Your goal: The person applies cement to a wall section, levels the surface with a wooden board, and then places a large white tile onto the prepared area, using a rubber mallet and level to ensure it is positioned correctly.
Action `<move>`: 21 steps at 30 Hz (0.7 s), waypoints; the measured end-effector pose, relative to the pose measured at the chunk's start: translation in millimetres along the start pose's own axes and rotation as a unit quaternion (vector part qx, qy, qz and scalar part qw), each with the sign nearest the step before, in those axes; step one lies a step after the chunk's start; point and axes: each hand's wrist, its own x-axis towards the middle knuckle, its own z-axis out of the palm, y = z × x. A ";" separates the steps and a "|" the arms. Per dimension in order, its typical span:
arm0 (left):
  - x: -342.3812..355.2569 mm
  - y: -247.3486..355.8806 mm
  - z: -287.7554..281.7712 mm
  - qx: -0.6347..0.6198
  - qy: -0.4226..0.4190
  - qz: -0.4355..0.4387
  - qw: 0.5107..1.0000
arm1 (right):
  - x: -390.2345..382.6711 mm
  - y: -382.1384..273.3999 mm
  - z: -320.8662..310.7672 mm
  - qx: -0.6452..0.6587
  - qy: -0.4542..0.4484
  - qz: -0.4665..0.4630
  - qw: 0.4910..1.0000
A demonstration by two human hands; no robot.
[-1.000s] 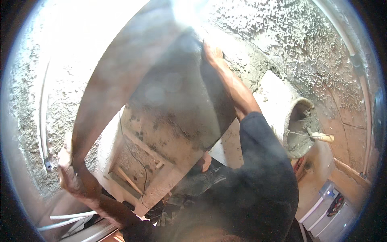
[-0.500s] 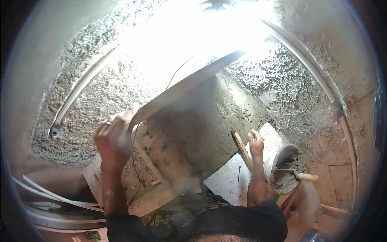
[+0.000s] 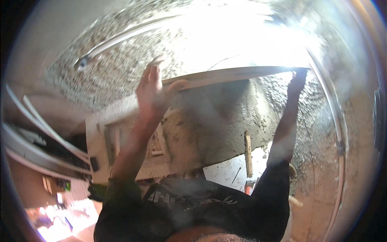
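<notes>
"Where is our long board (image 3: 234, 74)?"
"At the far side of the grey plaster (image 3: 217, 129) — our left hand (image 3: 153, 89), half closed, holds its left end."
"Our right hand (image 3: 297, 80)?"
"By the right end — we can't tell how open."

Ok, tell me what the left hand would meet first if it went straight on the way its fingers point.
Probably the rough grey wall, which lies beyond the left hand; the pale pipe crosses farther along that line. Depth is unclear, so the gap can't be judged.
</notes>
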 end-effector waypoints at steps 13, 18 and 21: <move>-62.8 -59.2 58.8 -0.484 0.041 -0.182 0.855 | 26.0 -74.0 -12.8 0.379 0.102 0.147 0.908; -47.7 -54.6 -10.2 -0.498 0.086 -0.145 0.851 | 59.2 -144.1 -62.3 0.476 0.072 0.099 0.871; -46.0 -58.2 -38.8 -0.522 0.082 -0.176 0.830 | 62.3 -162.4 -120.3 0.478 0.046 0.058 0.875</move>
